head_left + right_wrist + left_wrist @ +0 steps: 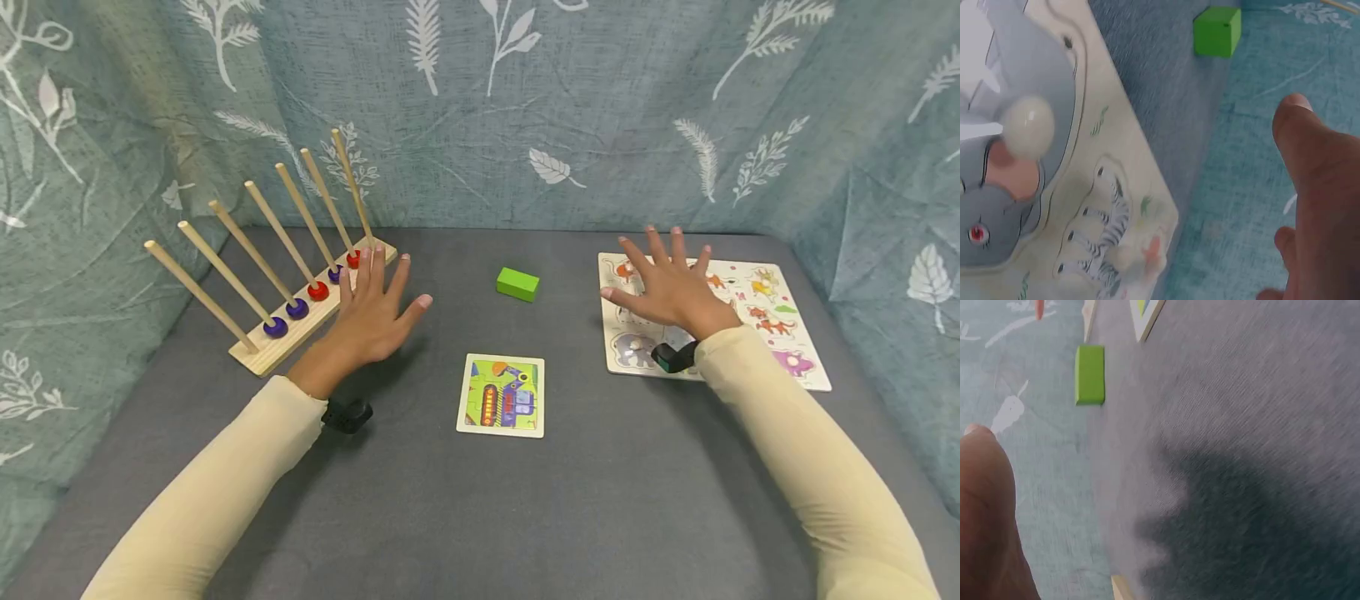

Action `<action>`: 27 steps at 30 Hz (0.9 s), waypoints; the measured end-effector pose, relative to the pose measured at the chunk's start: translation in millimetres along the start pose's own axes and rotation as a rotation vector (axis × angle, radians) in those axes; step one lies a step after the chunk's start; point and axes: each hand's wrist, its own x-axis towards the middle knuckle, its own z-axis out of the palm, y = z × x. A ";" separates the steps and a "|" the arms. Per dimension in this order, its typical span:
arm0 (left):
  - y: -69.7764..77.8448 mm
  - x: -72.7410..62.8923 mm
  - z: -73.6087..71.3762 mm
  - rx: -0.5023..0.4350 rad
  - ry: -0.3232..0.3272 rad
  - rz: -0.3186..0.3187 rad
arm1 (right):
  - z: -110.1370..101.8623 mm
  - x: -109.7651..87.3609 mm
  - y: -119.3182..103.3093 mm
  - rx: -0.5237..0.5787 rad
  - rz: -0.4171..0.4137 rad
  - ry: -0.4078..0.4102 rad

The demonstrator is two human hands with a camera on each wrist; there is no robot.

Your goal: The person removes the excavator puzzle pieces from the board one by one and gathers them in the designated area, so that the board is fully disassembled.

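On the table (450, 517), around the picture puzzle (501, 396), the block (517, 284) lies at 12 o'clock, the rack (318, 313) at 10 with rings (275, 327) on its pegs (227, 274), the animal board (791, 337) at 2; behind, at 12, hangs a curtain (465, 150).

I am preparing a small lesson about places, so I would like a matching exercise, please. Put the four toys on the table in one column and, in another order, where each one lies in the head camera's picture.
Things
1. green block
2. animal board
3. digger puzzle
4. peg stand

Places in the head view
A. in the middle, lower down
B. on the left
C. in the middle, higher up
D. on the right

Right pairs: 1-C, 2-D, 3-A, 4-B.
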 end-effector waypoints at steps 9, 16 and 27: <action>4.9 -12.3 7.9 -0.098 -0.067 0.191 | 5.6 -1.0 -9.9 0.174 -0.228 0.202; 4.0 -19.8 15.0 -0.153 -0.030 0.314 | 12.9 -2.8 -21.6 0.313 -0.296 0.315; 22.1 -36.5 34.9 -0.244 0.082 0.502 | 23.6 -9.9 -37.5 0.405 -0.380 0.303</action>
